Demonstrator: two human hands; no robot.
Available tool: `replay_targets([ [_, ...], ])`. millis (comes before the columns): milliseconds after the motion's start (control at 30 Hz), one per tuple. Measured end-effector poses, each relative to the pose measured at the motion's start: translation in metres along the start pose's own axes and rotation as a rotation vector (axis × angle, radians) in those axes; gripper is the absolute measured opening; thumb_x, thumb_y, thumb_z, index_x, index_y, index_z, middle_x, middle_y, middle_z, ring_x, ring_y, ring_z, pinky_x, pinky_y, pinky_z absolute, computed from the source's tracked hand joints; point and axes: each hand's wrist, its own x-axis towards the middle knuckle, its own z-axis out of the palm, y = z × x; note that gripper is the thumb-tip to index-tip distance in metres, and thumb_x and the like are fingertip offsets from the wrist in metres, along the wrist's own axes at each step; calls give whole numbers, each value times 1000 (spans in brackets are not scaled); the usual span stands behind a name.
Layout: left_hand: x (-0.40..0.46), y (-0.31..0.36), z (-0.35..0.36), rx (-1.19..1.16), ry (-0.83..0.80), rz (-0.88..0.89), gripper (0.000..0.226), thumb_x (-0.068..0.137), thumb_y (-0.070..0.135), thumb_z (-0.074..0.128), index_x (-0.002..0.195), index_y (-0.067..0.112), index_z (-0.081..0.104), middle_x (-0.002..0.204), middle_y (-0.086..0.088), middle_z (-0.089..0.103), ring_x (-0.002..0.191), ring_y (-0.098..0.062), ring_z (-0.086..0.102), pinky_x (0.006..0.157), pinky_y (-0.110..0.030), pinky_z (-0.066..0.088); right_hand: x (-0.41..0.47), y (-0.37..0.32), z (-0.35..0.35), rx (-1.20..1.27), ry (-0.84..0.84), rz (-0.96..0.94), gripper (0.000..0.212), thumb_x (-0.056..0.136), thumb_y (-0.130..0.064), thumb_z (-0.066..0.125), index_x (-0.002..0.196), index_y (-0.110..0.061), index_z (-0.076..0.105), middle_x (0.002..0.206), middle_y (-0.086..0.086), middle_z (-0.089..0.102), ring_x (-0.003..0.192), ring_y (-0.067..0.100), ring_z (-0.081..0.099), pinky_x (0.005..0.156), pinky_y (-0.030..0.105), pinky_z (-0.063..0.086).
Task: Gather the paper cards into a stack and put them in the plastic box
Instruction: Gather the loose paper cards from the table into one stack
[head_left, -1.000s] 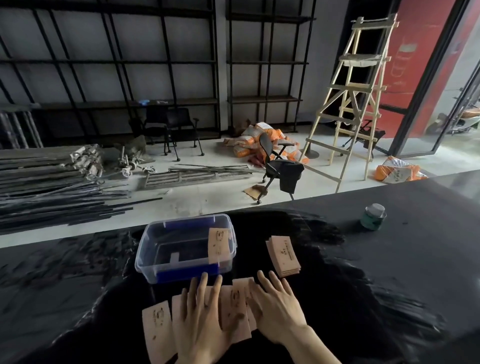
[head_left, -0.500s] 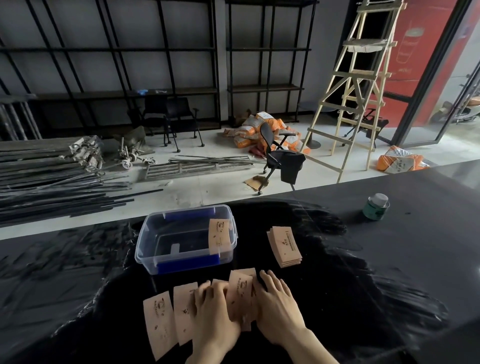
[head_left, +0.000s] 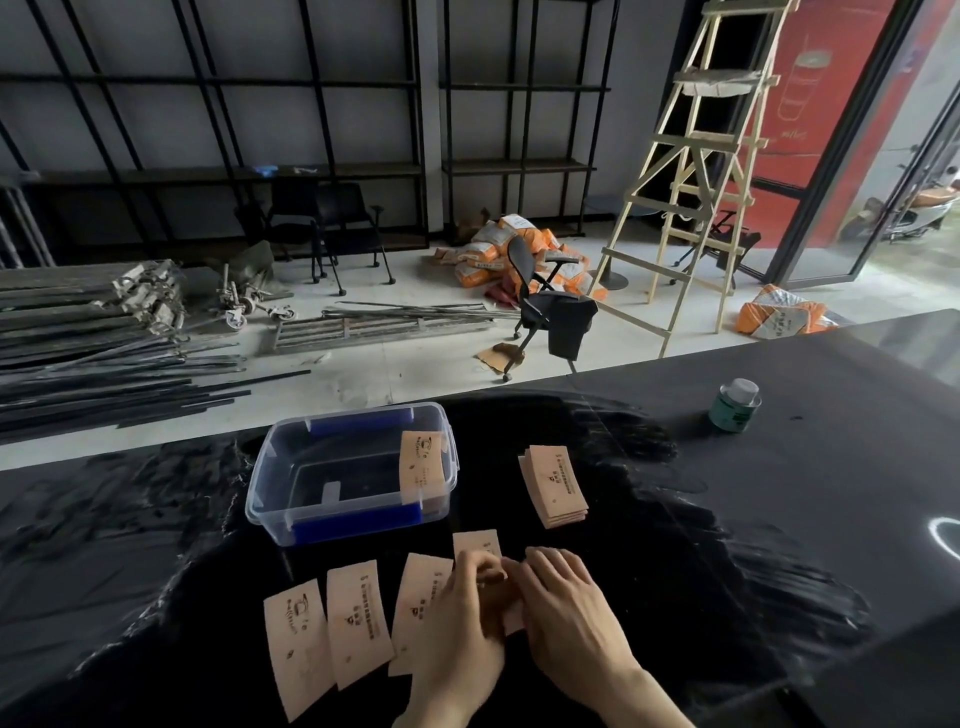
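Observation:
Several tan paper cards lie in a row on the black table near me: one at far left (head_left: 296, 654), one beside it (head_left: 357, 623), a third (head_left: 418, 603) partly under my left hand (head_left: 462, 629). My right hand (head_left: 566, 618) meets the left over a card (head_left: 475, 545) whose top edge sticks out above the fingers; both hands pinch cards between them. A clear plastic box (head_left: 291, 467) with blue latches stands beyond, one card (head_left: 422, 467) leaning inside at its right wall. A small stack of cards (head_left: 553, 486) lies right of the box.
A green jar with a white lid (head_left: 735, 405) stands on the table at far right. The table's far edge runs behind the box. Beyond it are the floor, metal bars, an office chair and a wooden ladder.
My hands have come together to the right over the right-most cards, uncovering the cards on the left. The view has tilted slightly down.

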Motion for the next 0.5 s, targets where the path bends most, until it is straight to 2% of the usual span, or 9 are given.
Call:
replay_targets([
  [67, 1, -7, -2, 21, 44, -20, 47, 85, 18, 72, 113, 45, 44, 110, 18, 65, 102, 2, 62, 85, -10, 49, -10, 9, 4, -10, 35, 30, 52, 78, -30, 54, 127, -17, 63, 108, -2, 65, 105, 22, 64, 101, 31, 39],
  [200, 11, -9, -3, 150, 90, -104, 37, 92, 36, 62, 126, 34, 49, 126, 12, 58, 114, -5, 52, 97, -24, 46, -17, 17, 3, -20, 113, 81, 43, 74, -28, 52, 113, -18, 64, 104, -2, 63, 101, 21, 62, 105, 34, 34],
  [267, 18, -5, -1, 226, 96, -188, 51, 86, 49, 65, 130, 32, 45, 130, 8, 55, 117, -12, 50, 101, -29, 43, -16, 17, 2, -20, 113, 81, 38, 76, -28, 53, 111, -20, 63, 106, -3, 63, 107, 21, 61, 110, 37, 33],
  [333, 24, -4, 1, 322, 72, -273, 76, 75, 55, 74, 137, 29, 38, 135, 1, 51, 123, -19, 48, 108, -36, 42, -15, 17, 3, -25, 106, 73, 36, 77, -27, 54, 112, -21, 62, 110, -4, 63, 112, 20, 60, 114, 39, 31],
  [400, 30, -3, 1, 379, 53, -332, 93, 68, 54, 79, 143, 27, 30, 140, -5, 48, 129, -26, 46, 112, -43, 41, -15, 16, 6, -25, 120, 66, 34, 80, -29, 52, 112, -21, 63, 112, -4, 65, 115, 21, 61, 115, 41, 31],
  [500, 36, -2, -1, 297, 32, -336, 94, 71, 41, 84, 147, 29, 29, 136, -4, 54, 128, -25, 50, 111, -44, 43, -16, 16, 9, -32, 136, 68, 35, 86, -34, 52, 114, -19, 65, 117, -3, 69, 124, 22, 61, 115, 42, 30],
])
